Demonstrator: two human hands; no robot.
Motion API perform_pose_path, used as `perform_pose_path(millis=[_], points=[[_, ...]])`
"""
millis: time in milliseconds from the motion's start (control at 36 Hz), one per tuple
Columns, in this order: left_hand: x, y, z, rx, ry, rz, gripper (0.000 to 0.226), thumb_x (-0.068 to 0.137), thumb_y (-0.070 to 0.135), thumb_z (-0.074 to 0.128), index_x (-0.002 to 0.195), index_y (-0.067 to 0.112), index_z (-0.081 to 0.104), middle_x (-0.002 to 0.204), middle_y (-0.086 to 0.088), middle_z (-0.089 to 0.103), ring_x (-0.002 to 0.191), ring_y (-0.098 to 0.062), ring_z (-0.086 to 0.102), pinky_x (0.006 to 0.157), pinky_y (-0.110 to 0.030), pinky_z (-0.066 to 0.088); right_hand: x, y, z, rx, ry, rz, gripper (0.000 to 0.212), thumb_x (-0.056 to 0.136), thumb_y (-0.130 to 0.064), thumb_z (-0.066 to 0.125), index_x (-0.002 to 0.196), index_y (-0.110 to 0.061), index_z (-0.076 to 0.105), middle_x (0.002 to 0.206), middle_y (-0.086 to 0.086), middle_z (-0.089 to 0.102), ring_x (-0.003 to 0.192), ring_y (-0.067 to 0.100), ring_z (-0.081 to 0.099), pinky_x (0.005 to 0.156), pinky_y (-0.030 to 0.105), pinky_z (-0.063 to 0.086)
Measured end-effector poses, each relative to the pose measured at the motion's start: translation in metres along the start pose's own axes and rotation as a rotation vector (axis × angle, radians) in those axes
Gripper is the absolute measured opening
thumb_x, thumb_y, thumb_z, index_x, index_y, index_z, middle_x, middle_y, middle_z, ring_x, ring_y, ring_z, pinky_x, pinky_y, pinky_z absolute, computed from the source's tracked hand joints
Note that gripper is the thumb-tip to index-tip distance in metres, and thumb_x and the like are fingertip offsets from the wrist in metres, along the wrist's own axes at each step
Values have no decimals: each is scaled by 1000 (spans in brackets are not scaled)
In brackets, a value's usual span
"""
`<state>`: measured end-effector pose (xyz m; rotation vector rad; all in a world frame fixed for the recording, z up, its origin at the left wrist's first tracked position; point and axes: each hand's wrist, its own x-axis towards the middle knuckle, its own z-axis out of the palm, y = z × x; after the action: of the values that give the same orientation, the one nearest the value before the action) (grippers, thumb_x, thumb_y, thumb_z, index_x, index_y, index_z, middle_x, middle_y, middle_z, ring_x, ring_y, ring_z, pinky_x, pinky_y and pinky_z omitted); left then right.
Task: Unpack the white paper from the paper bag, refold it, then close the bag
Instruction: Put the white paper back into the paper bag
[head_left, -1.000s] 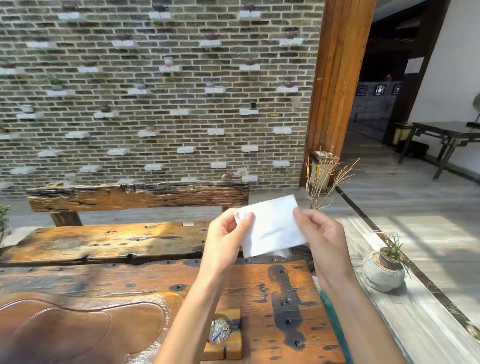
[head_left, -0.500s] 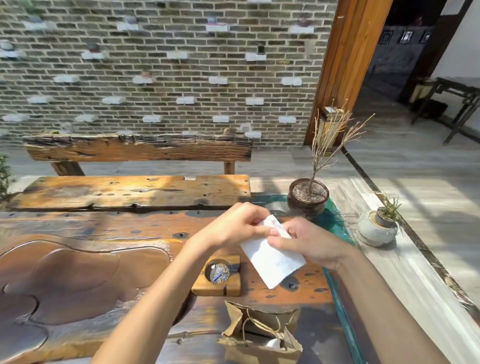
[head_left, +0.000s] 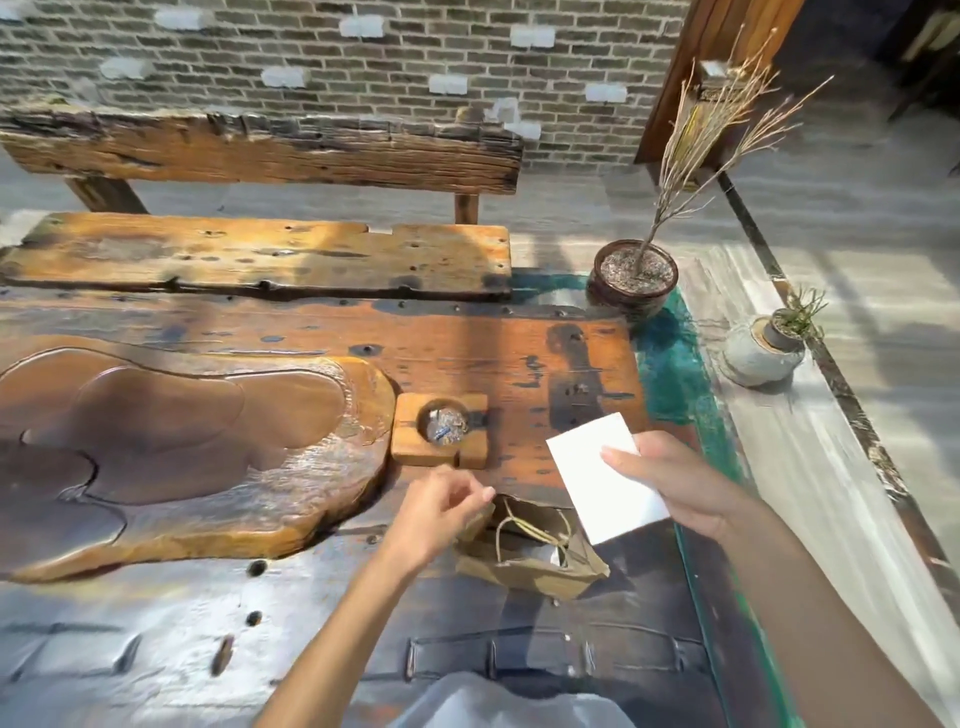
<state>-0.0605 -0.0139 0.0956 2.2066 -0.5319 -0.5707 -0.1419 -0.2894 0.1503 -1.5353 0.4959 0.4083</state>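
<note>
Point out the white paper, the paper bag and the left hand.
white paper (head_left: 597, 483): head view, middle of the folded sheet.
paper bag (head_left: 524, 569): head view, crumpled front wall below the open mouth.
left hand (head_left: 441, 512): head view, back of the hand.

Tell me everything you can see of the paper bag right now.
The paper bag is small, of crumpled brown paper, with thin cord handles drooping into its mouth. It sits on the dark wooden table, near the front edge, mouth open and facing up. Something white shows inside. The left hand is at its left rim; contact is unclear. The right hand holds the folded white paper above its right side.
</note>
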Motion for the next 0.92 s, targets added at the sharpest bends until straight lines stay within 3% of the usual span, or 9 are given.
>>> perform_pose_path(millis=[83, 194, 278, 361, 500, 611, 694, 750, 917], points=[[-8, -15, 17, -86, -31, -63, 10, 82, 30, 80, 82, 31, 70, 84, -2, 53, 75, -7, 47, 71, -22, 38, -3, 13, -16, 37, 39, 73, 30, 96, -21, 61, 113, 2, 68, 107, 18, 76, 91, 24, 72, 72, 30, 56], [-7, -29, 33, -17, -94, -99, 28, 79, 30, 82, 106, 28, 75, 102, -2, 44, 100, -14, 49, 89, -17, 36, -9, 26, -34, 3, -24, 197, 53, 82, -32, 78, 119, 3, 64, 111, 25, 73, 88, 29, 72, 68, 34, 56], [-2, -30, 41, 49, -125, -108, 47, 80, 34, 82, 124, 31, 68, 107, 0, 39, 103, -16, 50, 104, -25, 41, -12, 30, -41, -41, -152, 266, 41, 77, -40, 78, 103, -8, 74, 97, 20, 75, 81, 24, 73, 63, 30, 56], [4, -29, 49, 165, -192, -103, 66, 81, 40, 79, 139, 41, 49, 114, 1, 42, 107, -20, 56, 103, -38, 49, -12, 30, -41, -106, -273, 315, 24, 86, -37, 72, 89, -14, 76, 87, 9, 76, 75, 18, 73, 58, 23, 54], [12, -30, 56, 384, -105, -21, 58, 87, 50, 66, 138, 43, 41, 112, -3, 52, 112, -25, 49, 95, -40, 49, 2, 27, -30, -280, -236, 293, 28, 88, -38, 68, 97, -11, 70, 86, 4, 76, 77, 16, 72, 58, 21, 53], [17, -31, 60, 319, -68, 30, 43, 88, 36, 69, 123, 36, 44, 104, 4, 35, 108, -23, 45, 97, -36, 47, 14, 33, -14, -355, -233, 317, 45, 83, -40, 74, 111, -8, 63, 96, 5, 76, 83, 17, 73, 64, 28, 53], [22, -35, 62, 124, -118, -12, 61, 81, 20, 77, 127, 33, 39, 110, 3, 38, 111, -23, 53, 97, -25, 43, 25, 36, 4, -435, -292, 299, 35, 85, -44, 70, 101, -13, 67, 87, -1, 74, 77, 14, 70, 64, 28, 49], [23, -36, 62, 63, -140, -39, 80, 77, 15, 80, 136, 36, 31, 116, 0, 42, 114, -26, 54, 101, -29, 45, 32, 33, 14, -481, -322, 286, 26, 90, -42, 66, 93, -17, 67, 83, -2, 70, 75, 14, 65, 66, 30, 45], [18, -39, 60, -68, -167, -120, 112, 73, 1, 75, 142, 61, 12, 129, -2, 46, 119, -25, 51, 100, -43, 51, 53, 32, 34, -560, -379, 417, 17, 103, -31, 51, 110, -16, 53, 97, 0, 63, 86, 16, 63, 68, 22, 47]])
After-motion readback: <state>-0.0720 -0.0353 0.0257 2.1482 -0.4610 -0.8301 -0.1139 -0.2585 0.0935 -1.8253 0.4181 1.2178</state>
